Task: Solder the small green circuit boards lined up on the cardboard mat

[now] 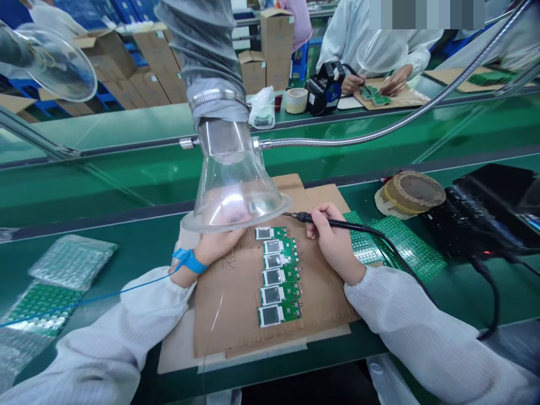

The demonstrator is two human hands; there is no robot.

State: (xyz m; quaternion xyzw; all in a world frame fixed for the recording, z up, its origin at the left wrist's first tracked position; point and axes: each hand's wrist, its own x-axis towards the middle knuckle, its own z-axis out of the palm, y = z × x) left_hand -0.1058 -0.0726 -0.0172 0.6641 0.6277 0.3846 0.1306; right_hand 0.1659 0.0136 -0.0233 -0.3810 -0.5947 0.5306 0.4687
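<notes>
My right hand [335, 242] is closed around a soldering iron [304, 217], whose thin tip points left beneath the rim of a clear fume hood [240, 197]. My left hand [221, 239] reaches under that hood; glare on the plastic blurs its fingers, so I cannot make out their pose or anything in them. Around the left wrist goes a blue strap [189, 260] with a cord. Between my hands, a column of several small green circuit boards with grey screens [274, 277] lies on a cardboard sheet [236, 315]. The topmost board [270, 233] is close to the iron's tip.
Green board panels [405, 247] lie right of the cardboard, beside a tape roll [415, 191] and a black device [455, 225]. Bubble-wrapped boards [71, 261] are at left. A metal flexible arm [358, 142] crosses above. Across the bench, a co-worker's hands [394, 81] handle green boards.
</notes>
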